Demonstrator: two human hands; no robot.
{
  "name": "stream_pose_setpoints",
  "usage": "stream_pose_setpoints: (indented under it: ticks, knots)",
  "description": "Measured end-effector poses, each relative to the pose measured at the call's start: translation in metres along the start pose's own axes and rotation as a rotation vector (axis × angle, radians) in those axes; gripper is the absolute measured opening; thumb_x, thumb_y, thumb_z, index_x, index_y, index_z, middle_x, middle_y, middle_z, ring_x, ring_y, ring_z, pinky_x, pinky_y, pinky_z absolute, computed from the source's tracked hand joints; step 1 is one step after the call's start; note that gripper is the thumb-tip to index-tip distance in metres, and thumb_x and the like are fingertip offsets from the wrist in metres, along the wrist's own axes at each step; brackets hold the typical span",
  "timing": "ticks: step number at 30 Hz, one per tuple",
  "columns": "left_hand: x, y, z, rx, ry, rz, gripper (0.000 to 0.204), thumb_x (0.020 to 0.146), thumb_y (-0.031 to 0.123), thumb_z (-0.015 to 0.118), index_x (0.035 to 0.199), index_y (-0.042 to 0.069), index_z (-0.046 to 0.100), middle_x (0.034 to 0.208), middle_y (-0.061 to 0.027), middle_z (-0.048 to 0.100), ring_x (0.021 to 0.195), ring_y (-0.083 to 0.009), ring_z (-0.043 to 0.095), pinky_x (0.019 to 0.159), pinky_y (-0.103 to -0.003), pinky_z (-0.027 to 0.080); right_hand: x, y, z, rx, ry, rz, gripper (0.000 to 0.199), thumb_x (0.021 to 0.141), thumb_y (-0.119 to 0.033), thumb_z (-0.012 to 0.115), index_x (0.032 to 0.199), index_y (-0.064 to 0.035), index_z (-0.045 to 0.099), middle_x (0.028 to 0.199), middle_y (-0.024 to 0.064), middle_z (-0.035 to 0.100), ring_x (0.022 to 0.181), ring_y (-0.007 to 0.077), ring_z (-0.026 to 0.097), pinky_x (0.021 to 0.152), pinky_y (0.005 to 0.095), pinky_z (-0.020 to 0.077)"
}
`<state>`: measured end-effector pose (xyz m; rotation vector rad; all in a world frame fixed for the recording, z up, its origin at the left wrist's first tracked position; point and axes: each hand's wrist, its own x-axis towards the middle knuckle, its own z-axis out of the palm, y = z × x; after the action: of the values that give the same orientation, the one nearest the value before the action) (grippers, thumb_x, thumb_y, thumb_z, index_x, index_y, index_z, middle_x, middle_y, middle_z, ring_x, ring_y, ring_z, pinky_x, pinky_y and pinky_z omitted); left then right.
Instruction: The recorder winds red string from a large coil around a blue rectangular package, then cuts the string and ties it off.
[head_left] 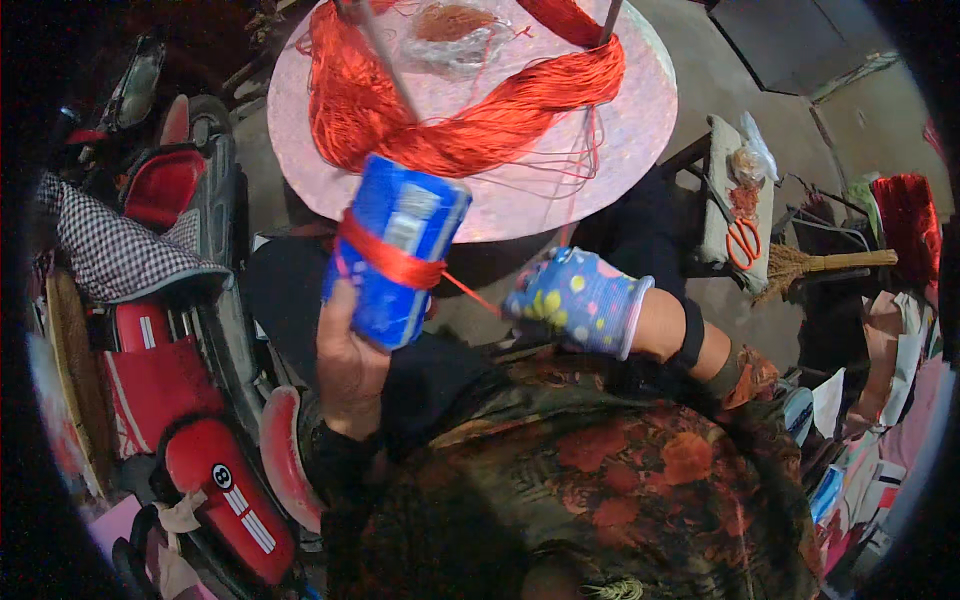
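My left hand [352, 365] is bare and grips the lower end of a blue box [428, 215], which is tilted. Several turns of red cord [385, 255] are wrapped round the box's middle. From there a single strand runs taut to my right hand [580, 302], which wears a blue glove with coloured dots. Its fingers are closed on that strand. Beyond my hands, a big skein of red cord [470, 130] lies on a round pale pink table [295, 95], looped about upright rods [385, 60]. A thin strand hangs over the table's near edge toward my right hand.
A clear plastic bag [455, 55] with reddish-brown contents lies on the table. To the right, orange-handled scissors [743, 243] rest on a small stool [725, 165], beside a straw broom [830, 262]. A red vehicle with padded seats [225, 495] stands at left.
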<state>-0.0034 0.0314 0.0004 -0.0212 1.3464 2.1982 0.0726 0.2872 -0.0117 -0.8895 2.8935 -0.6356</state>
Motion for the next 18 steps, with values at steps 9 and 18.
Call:
stream_pose_setpoints:
  ticks: [9, 18]
  knots:
    - [0.006, 0.006, -0.015, 0.491, -0.727, -0.172, 0.062, 0.07, 0.028, 0.078, 0.121, 0.002, 0.055, 0.106, -0.0086, 0.062, 0.097, -0.0173, 0.06, 0.088, -0.032, 0.047, 0.011, 0.034, -0.028, 0.747, 0.104, 0.21, 0.021, 0.082, -0.023, 0.072, 0.095, -0.0066, 0.067, 0.083, 0.0059, 0.069, 0.076, 0.0137, 0.065, 0.07, 0.0298, 0.0515]
    - [0.004, 0.009, 0.0, 0.369, 0.038, 0.058, 0.055, 0.078, 0.025, 0.07, 0.124, 0.001, 0.051, 0.109, -0.0104, 0.06, 0.095, -0.0194, 0.06, 0.084, -0.033, 0.05, -0.004, -0.008, -0.017, 0.458, -0.058, 0.013, 0.018, 0.089, -0.026, 0.06, 0.086, -0.0088, 0.063, 0.079, 0.0127, 0.065, 0.075, 0.0331, 0.064, 0.065, 0.0394, 0.0524]
